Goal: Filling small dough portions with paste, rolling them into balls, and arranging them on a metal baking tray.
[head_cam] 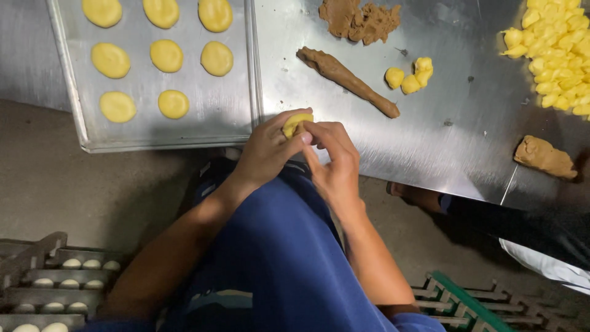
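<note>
A yellow dough piece [296, 123] is pinched between the left hand [265, 150] and right hand [332, 161] at the counter's [430, 147] near edge. Eight flattened rounds [166, 55] are laid on the tray [184, 132], far left; yellow lumps [553, 55] and brown filling [347, 80] remain unshaped.

Metal baking tray [74, 74] of flattened yellow dough rounds [166, 55], brown filling roll [347, 80], heap of yellow dough pieces [556, 55].

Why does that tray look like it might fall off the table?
The metal tray of flat yellow dough rounds juts past the steel table edge, its near corner hanging over the floor. Otherwise nothing looks spilled. Both hands, left and right, pinch one yellow dough piece.
</note>
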